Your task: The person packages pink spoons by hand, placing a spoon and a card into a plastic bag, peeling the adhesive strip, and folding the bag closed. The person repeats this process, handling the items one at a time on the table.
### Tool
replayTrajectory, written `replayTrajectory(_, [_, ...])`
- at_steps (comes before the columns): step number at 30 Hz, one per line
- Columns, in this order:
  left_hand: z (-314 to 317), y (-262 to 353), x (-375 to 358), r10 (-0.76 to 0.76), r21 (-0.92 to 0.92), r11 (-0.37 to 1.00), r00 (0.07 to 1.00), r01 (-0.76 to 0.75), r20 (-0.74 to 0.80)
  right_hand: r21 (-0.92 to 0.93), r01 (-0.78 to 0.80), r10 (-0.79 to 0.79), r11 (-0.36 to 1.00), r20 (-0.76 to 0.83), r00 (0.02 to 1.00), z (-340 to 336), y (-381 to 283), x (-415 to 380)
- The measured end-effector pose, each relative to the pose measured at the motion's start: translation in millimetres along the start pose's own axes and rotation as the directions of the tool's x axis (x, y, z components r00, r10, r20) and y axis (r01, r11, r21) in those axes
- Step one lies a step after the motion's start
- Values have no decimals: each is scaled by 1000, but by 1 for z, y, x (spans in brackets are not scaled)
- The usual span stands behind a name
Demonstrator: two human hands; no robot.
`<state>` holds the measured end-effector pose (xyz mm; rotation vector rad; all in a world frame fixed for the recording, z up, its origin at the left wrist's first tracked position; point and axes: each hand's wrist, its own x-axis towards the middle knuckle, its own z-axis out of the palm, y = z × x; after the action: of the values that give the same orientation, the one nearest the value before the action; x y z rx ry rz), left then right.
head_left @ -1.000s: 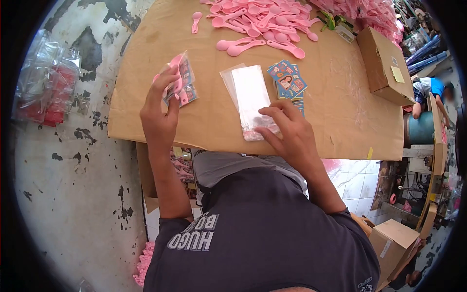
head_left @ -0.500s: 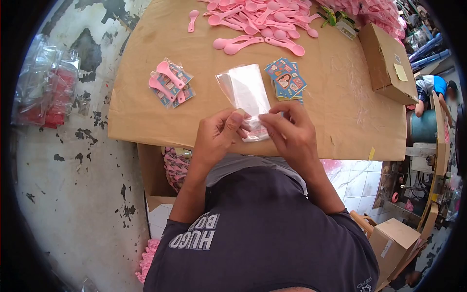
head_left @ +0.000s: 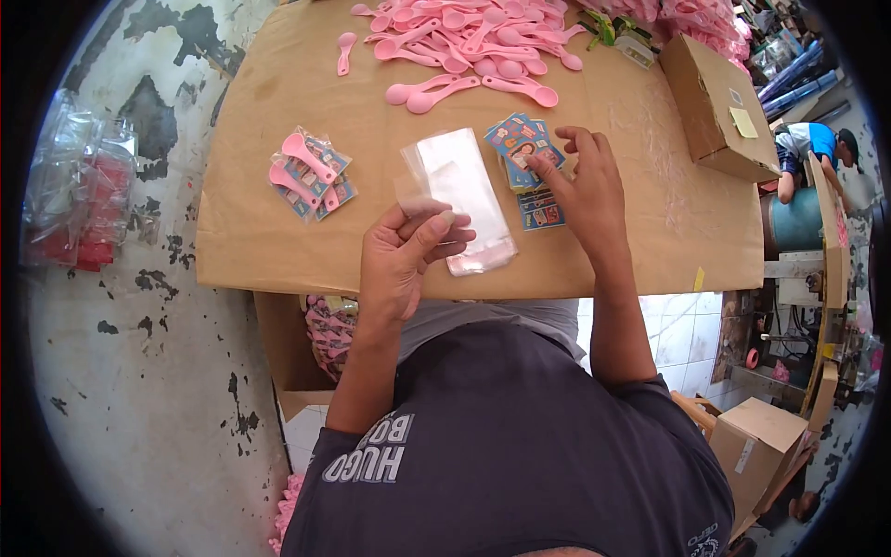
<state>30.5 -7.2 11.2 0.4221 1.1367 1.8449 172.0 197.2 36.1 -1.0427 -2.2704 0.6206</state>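
Note:
My left hand (head_left: 406, 252) holds one clear plastic bag (head_left: 415, 190) pinched between thumb and fingers, lifted just off the stack of clear bags (head_left: 469, 200) lying on the cardboard-covered table (head_left: 640, 204). My right hand (head_left: 583, 190) rests with spread fingers on the pile of printed picture cards (head_left: 522, 144), right of the bag stack. A filled packet with pink spoons and cards (head_left: 309, 174) lies to the left. A heap of loose pink spoons (head_left: 464, 46) covers the far side of the table.
A closed cardboard box (head_left: 715, 107) sits at the table's right far corner. Bundles of clear and red packets (head_left: 79, 190) lie on the floor at left. A box with pink items (head_left: 327, 325) stands under the table edge. Another person (head_left: 812, 148) is at far right.
My left hand set the filled packet down at left, came to the bag stack and lifted one bag. My right hand left the stack and moved onto the picture cards.

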Motion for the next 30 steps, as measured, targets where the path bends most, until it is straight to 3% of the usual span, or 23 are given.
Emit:
replayTrajectory(3, [-3,-1,-1,55,118,992,998,-53,-15,158,-38,32,987,38,999,9,10,6])
replayTrajectory(4, [-2,1,-1,59,113,992,998,-55,-25,157,-31,24,987,48,999,9,9,7])
replayTrajectory(6, [4,8,-1,65,-8,998,998,-65,-11,270,-163,150,949,67,986,6,6,9])
replayTrajectory(10, [4,6,2,61,-93,994,998,-60,8,331,-149,152,932,18,988,10,13,10])
replayTrajectory(12, [6,8,3,51,-123,991,998,-53,-27,253,41,8,967,-188,982,9,12,8])
replayTrajectory(13, [6,8,4,54,-122,991,998,-57,-29,255,44,5,966,-187,982,6,10,6])
replayTrajectory(15, [6,6,6,111,-165,979,991,-122,-73,486,7,74,874,-149,986,-3,4,-3])
replayTrajectory(16, [5,4,7,113,-162,979,991,-124,-78,489,8,73,872,-145,987,-6,1,-11])
replayTrajectory(18, [3,0,10,180,-188,962,977,-198,-111,708,-66,32,703,61,998,-10,-5,-29])
replayTrajectory(19, [5,1,12,183,-181,963,976,-202,-114,722,-142,22,677,173,985,-13,-5,-40])
replayTrajectory(20, [8,1,14,190,-196,957,974,-213,-126,728,-142,21,671,173,985,-15,-7,-48])
replayTrajectory(22, [14,1,16,193,-209,953,972,-218,-132,738,-353,50,575,399,915,-16,-16,-62])
replayTrajectory(25, [27,1,17,197,-226,950,975,-216,-104,730,-429,70,532,467,881,-14,-25,-69])
replayTrajectory(30, [39,-5,15,134,-216,965,989,-145,-66,829,-335,71,447,340,938,0,-28,-69])
